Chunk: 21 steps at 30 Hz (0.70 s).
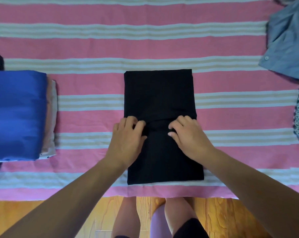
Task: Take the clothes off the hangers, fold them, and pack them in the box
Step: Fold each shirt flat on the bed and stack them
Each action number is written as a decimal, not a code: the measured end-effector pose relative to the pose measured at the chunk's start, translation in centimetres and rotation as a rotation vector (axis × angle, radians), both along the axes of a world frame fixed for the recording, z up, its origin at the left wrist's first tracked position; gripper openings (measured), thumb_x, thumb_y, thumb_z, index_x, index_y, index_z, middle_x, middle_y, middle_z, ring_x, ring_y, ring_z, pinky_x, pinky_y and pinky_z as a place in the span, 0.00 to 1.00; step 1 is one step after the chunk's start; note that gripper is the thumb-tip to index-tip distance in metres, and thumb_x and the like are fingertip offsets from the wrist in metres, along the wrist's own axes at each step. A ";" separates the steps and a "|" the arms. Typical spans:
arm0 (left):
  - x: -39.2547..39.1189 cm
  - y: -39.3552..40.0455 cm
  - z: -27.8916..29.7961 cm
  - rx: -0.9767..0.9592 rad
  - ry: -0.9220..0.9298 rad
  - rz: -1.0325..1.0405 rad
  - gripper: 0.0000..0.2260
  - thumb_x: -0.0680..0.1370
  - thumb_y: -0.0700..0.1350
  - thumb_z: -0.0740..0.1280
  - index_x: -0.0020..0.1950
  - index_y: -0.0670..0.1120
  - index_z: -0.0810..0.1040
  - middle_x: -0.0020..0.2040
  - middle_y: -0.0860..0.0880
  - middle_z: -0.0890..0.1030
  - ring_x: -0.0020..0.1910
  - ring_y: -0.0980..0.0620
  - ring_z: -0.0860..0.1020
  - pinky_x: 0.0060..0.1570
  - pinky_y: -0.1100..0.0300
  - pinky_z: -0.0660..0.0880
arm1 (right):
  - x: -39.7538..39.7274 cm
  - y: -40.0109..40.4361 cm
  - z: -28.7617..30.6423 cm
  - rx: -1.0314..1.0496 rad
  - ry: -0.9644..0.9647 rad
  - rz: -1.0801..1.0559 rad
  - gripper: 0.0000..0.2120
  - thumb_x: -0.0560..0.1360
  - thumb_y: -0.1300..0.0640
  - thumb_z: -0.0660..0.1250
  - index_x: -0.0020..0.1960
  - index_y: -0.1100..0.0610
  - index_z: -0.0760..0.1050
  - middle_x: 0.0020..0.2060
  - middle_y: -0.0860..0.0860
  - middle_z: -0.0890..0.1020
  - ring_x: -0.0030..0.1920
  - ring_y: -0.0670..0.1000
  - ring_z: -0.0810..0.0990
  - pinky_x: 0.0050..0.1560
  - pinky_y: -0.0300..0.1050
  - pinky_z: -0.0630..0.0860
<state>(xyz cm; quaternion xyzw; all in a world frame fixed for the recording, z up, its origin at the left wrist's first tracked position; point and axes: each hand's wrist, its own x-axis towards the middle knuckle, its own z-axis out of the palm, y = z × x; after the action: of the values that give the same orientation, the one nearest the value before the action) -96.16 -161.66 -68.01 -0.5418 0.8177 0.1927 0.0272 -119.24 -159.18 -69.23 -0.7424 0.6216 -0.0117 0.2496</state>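
Folding: black garment [160, 93], long axis running away from the person.
Left hand [126, 136]: fingers curled, apparently pinching its mid-fold.
Right hand [190, 136]: likewise, equally near.

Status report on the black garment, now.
Left hand and right hand: each grip pinching a fold across the black garment. Garment flat on striped cover, part-folded. Nothing in the way.

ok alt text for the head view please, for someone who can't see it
Seen from above, a left hand and a right hand pinch the middle of a black garment folded into a long rectangle on a pink striped sheet. A stack of folded clothes topped in blue lies to the left, and a loose blue shirt to the right.
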 end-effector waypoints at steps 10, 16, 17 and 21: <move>4.6 6.6 -2.7 0.178 -0.155 -0.673 0.45 0.75 0.70 0.61 0.83 0.57 0.41 0.83 0.40 0.41 0.81 0.35 0.37 0.78 0.36 0.44 | -2.6 9.0 0.4 0.296 0.226 0.368 0.47 0.75 0.30 0.58 0.82 0.48 0.37 0.80 0.55 0.35 0.79 0.59 0.30 0.79 0.61 0.43; 6.3 5.2 -3.3 0.175 -0.147 -0.775 0.45 0.76 0.67 0.62 0.83 0.54 0.40 0.82 0.37 0.39 0.80 0.36 0.35 0.78 0.40 0.39 | -2.0 8.8 0.9 0.310 0.321 0.341 0.47 0.76 0.60 0.61 0.79 0.49 0.29 0.77 0.57 0.27 0.75 0.60 0.23 0.73 0.56 0.28; 6.6 4.9 -3.2 0.180 -0.162 -0.788 0.45 0.76 0.67 0.63 0.83 0.53 0.40 0.82 0.37 0.39 0.80 0.36 0.35 0.77 0.41 0.38 | -2.0 8.8 1.0 0.317 0.319 0.332 0.47 0.76 0.62 0.61 0.79 0.49 0.29 0.77 0.57 0.28 0.75 0.59 0.23 0.72 0.55 0.28; 6.4 4.3 -1.7 0.245 -0.102 -0.727 0.39 0.78 0.63 0.58 0.84 0.52 0.47 0.83 0.45 0.43 0.82 0.43 0.37 0.78 0.50 0.34 | -2.5 7.6 2.6 0.426 0.263 0.352 0.39 0.81 0.56 0.58 0.80 0.48 0.34 0.78 0.52 0.29 0.77 0.56 0.26 0.79 0.53 0.39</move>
<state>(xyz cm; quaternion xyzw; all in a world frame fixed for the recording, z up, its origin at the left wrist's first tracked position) -89.75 -157.33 -69.69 -0.2181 0.9249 0.2394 0.1991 -121.78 -151.56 -66.67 -0.7648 0.4989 0.2584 0.3152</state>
